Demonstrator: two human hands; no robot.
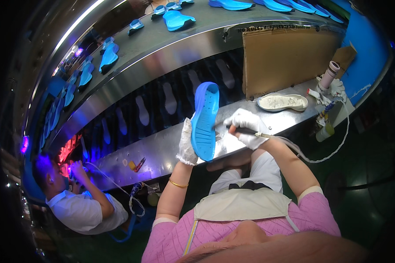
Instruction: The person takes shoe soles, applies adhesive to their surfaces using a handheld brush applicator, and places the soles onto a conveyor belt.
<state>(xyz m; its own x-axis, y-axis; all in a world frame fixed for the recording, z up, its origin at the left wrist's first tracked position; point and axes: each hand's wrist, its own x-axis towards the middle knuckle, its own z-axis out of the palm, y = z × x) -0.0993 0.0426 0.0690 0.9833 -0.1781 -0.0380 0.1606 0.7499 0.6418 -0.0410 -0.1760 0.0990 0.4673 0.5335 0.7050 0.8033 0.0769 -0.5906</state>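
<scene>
My left hand (188, 142), in a white glove, grips a blue shoe sole (205, 127) by its left side. The sole stands nearly upright over the bench, its ribbed inner face with small holes turned toward me. My gloved right hand (246, 127) is closed around a dark-handled brush (240, 130) fed by a white hose (296, 151). The brush's dark tip lies at the sole's right edge; whether it touches cannot be told. On the metal bench to the right rests a sole-shaped piece (281, 102) with a whitish, blotchy inside.
A conveyor belt (153, 41) behind the bench carries several blue soles. Below it, a dark rack holds several sole-shaped pieces (169, 98). A cardboard sheet (289, 61) stands at the back right, near a pale tube (330, 74). At left, another person (81, 201) works at the bench.
</scene>
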